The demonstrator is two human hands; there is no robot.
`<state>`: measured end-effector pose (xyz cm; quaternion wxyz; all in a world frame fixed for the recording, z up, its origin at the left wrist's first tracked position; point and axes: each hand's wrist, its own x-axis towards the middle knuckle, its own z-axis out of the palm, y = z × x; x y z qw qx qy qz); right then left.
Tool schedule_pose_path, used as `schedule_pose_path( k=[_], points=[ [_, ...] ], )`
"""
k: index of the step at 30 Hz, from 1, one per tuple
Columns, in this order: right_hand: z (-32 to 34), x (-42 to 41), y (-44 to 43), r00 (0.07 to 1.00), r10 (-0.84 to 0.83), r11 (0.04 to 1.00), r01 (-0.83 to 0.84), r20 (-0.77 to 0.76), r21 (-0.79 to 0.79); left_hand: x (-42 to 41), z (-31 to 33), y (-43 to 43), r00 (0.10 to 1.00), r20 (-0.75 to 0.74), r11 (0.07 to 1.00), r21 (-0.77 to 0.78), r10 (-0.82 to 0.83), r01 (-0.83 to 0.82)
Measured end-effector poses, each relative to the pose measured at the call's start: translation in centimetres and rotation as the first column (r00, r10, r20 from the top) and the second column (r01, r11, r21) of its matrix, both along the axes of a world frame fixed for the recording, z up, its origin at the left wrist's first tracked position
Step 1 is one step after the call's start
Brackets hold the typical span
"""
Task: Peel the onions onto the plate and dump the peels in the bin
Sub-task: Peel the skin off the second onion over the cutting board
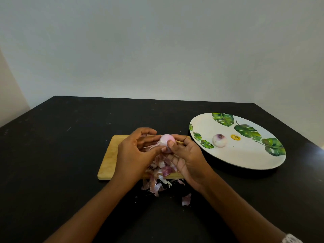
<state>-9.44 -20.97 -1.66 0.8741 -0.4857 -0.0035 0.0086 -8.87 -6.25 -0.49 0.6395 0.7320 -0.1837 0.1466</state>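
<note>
A pale pink onion [166,139] is held above the wooden cutting board [109,158] between both hands. My right hand [185,158] grips it from the right, thumb on its front. My left hand [135,153] pinches a strip of skin hanging off its left side. A pile of purple peels [161,174] lies under the hands, spilling over the board's near edge onto the table. One peeled onion [219,140] rests on the white leaf-patterned plate [245,160] to the right. No bin is in view.
The black table [57,146] runs to a pale wall at the back. A stray peel [186,199] lies on the table near my right forearm. A yellow sticker [235,137] sits on the plate beside the peeled onion.
</note>
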Motion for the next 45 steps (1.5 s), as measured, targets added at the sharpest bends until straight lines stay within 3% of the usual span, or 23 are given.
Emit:
schedule_pose_path(
  k=[5,9,13,15,18,23,26,30,33,35,37,40,43,45],
  points=[
    [-0.5,0.3,-0.1,0.996,-0.086,0.983,0.089,0.027,-0.158,0.1,-0.2,0.1,0.998,-0.002,0.997,0.042,0.058,-0.058],
    [-0.9,0.4,-0.3,0.995,-0.079,0.985,0.086,0.052,-0.15,0.1,-0.1,-0.1,0.996,0.043,0.99,0.111,0.082,-0.086],
    [-1.1,0.3,0.1,0.984,-0.155,0.953,0.172,0.086,-0.251,0.1,0.0,-0.2,0.988,0.096,0.974,0.18,0.124,-0.14],
    [-1.0,0.1,0.4,0.986,-0.159,0.964,0.168,0.06,-0.206,0.1,-0.1,-0.1,0.988,0.105,0.973,0.185,0.117,-0.135],
    [-0.4,0.1,0.5,0.986,-0.167,0.986,0.167,-0.011,-0.01,0.1,-0.1,-0.1,0.989,0.115,0.977,0.181,0.094,-0.114],
    [0.3,1.0,-1.1,0.965,-0.239,0.947,0.256,-0.108,0.196,0.0,-0.5,-0.4,0.984,0.162,0.975,0.196,0.07,-0.101],
    [0.3,0.8,-1.0,0.973,-0.209,0.966,0.22,-0.095,0.136,0.2,-0.9,-0.3,0.985,0.159,0.963,0.246,0.068,-0.106],
    [0.1,0.3,-0.2,0.99,-0.126,0.992,0.125,-0.062,-0.017,0.4,-1.1,-0.3,0.999,0.034,0.972,0.234,0.015,-0.023],
    [-0.3,0.2,-0.1,0.996,-0.086,0.987,0.086,0.004,-0.132,0.4,-1.0,-0.3,0.999,0.049,0.972,0.234,0.008,-0.02],
    [-0.9,0.3,-0.3,0.982,-0.159,0.901,0.187,0.103,-0.391,0.3,-1.0,-0.2,0.997,0.063,0.966,0.25,0.053,-0.067],
    [-1.4,0.3,-0.5,0.948,-0.181,0.737,0.307,0.262,-0.602,0.4,-1.1,-0.1,0.994,0.044,0.961,0.253,0.105,-0.112],
    [-1.8,0.2,-0.4,0.892,-0.123,0.626,0.41,0.435,-0.664,0.6,-1.2,0.0,0.989,0.041,0.95,0.276,0.139,-0.145],
    [-1.8,0.4,-0.8,0.727,-0.099,0.432,0.647,0.68,-0.629,0.6,-1.1,0.0,0.983,0.089,0.942,0.283,0.159,-0.178],
    [-1.8,0.7,-1.6,0.686,-0.137,0.349,0.709,0.715,-0.613,0.6,-1.0,0.0,0.981,0.115,0.939,0.291,0.158,-0.186]
  ],
)
